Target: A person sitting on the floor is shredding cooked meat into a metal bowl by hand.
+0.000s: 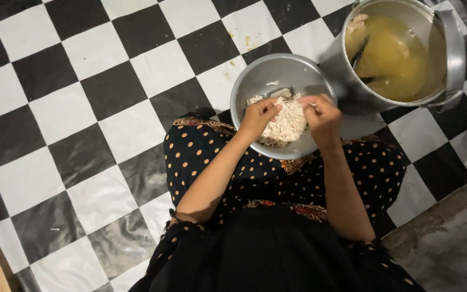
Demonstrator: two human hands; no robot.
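Both of my hands are down in the pale shredded meat (286, 125), which lies heaped in the near half of a round metal bowl (255, 81). The bowl rests against my lap, on the dotted dark cloth (201, 157) over my knees, so the meat sits close under my eyes and my arms can hang loose while I work. My left hand (260, 114) curls over the left side of the heap, fingers bent and pressed onto it, steadying the pile from that side. My right hand (320, 114) is at the right edge of the heap with thumb and fingertips drawn together on a small strand, pinched rather than spread; just what is between them is too small to tell. The far half of the bowl is nearly bare, with only a few scraps on the metal.

Just to the right and farther off stands a tall metal pot (341, 65), touching or almost touching the bowl's rim, within easy reach of my right arm. It holds yellow broth (401, 59) with a dark utensil handle (360, 54) leaning in it. Everything sits on a black-and-white checkered floor sheet (82, 108), with bare concrete (455, 238) at the near right.
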